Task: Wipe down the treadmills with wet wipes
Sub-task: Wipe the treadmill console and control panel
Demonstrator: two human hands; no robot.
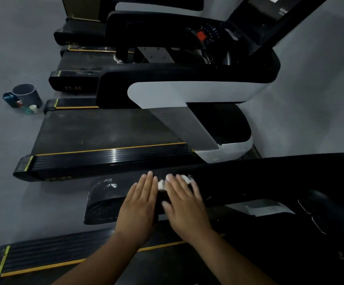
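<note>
Head view looks down on a row of black treadmills. The handrail (109, 200) of the near treadmill (43, 258) runs across the view, and its round end stops just left of the hands. Past that end the grey floor (6, 192) is open and wide. A thin strip of floor lies between this machine and the next treadmill (105, 128), which has a yellow line along its side edge. To the right the rail goes on, long and dark, toward the grey wall (311, 99).

The left hand (140, 202) lies flat on top of the rail with its fingers straight and close together, holding nothing. The right hand (184, 204) is just beside it, also flat with spread fingers, and it looks blurry. It presses the wet wipe (162, 185) onto the rail (the white wipe peeks out by the fingertips and between the two hands). Both arms reach up from the bottom of the view.

Some white smears show on the rail near its round end. Far off on the floor stands a grey bucket (28, 95) with small things beside it.
</note>
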